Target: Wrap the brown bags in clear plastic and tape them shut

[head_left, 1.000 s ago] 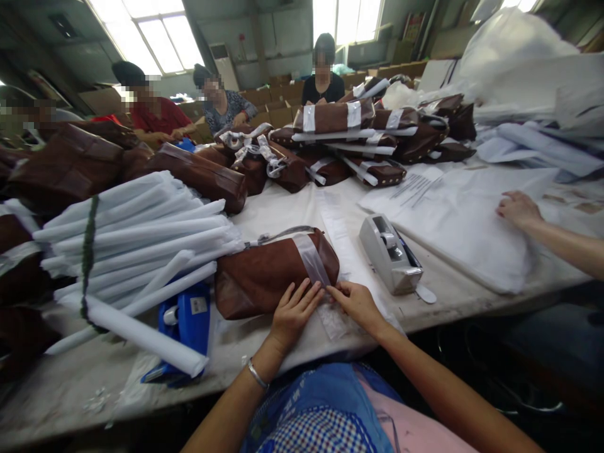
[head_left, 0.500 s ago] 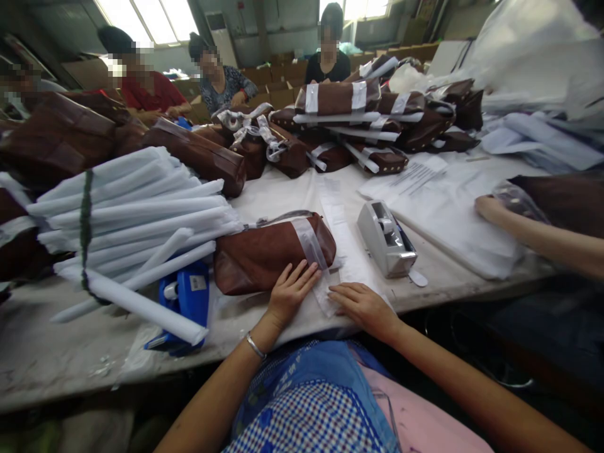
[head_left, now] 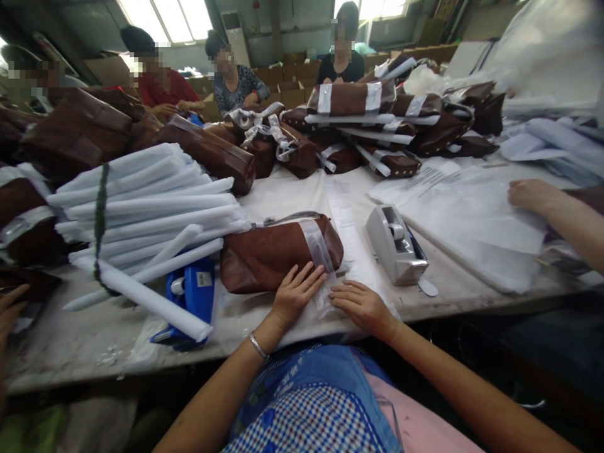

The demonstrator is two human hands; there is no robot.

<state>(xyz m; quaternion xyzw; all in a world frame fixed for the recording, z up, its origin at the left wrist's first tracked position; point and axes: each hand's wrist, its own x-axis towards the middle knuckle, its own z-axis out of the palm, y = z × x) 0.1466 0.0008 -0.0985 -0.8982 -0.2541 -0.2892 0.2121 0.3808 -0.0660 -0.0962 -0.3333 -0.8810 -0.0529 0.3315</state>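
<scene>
A brown bag [head_left: 264,258] lies on its side in front of me, with a whitish strip [head_left: 315,238] wrapped around its right end. My left hand [head_left: 298,294] rests against the bag's lower right edge, fingers stretched out over the strip's near end. Beside it, my right hand [head_left: 362,306] lies with fingers extended on thin clear plastic on the table. The fingertips of both hands are close together but apart. To the right of the bag stands a grey tape dispenser [head_left: 384,245].
Bundled white paper rolls [head_left: 155,204] lie at left, partly over a blue tape dispenser [head_left: 202,296]. Brown bags [head_left: 352,100] are piled behind. White sheets [head_left: 472,214] lie at right near a co-worker's hand [head_left: 533,195]. Another person's hand [head_left: 12,308] shows at the left edge.
My view has shifted slightly, while my hands stay nearly in place at the bag. The right co-worker's hand has moved off a dark bag. At the left edge another hand has appeared.
</scene>
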